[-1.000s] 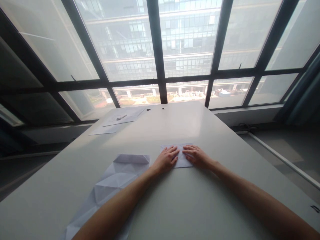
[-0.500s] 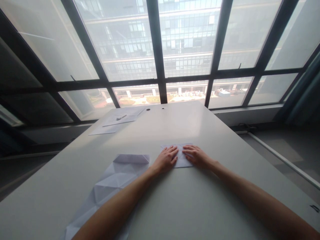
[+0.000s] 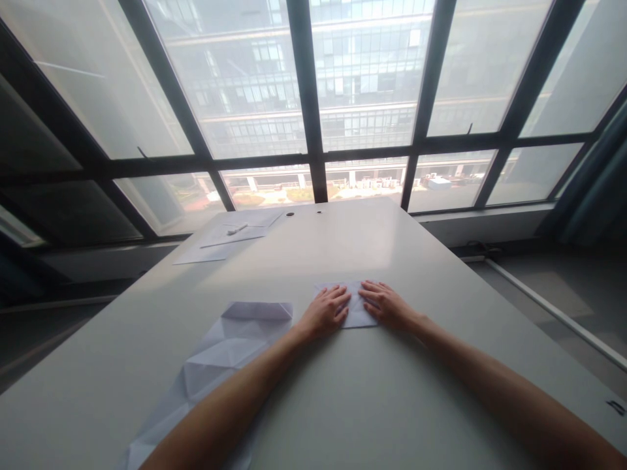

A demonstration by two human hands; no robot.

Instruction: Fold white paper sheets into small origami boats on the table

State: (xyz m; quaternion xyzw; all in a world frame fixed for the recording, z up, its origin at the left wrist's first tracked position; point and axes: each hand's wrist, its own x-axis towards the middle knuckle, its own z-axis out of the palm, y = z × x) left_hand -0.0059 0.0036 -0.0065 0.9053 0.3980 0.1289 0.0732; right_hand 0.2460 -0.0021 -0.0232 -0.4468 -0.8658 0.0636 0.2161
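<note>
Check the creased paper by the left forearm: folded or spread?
Mostly spread: the creased paper lies open on the table, creases showing; the left forearm hides part.

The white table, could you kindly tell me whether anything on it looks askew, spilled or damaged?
The creased sheet partly hidden by the left forearm stands out: fold lines cross its uneven surface. Toward the table's far left corner, loose papers overlap askew. No spill shows.
</note>
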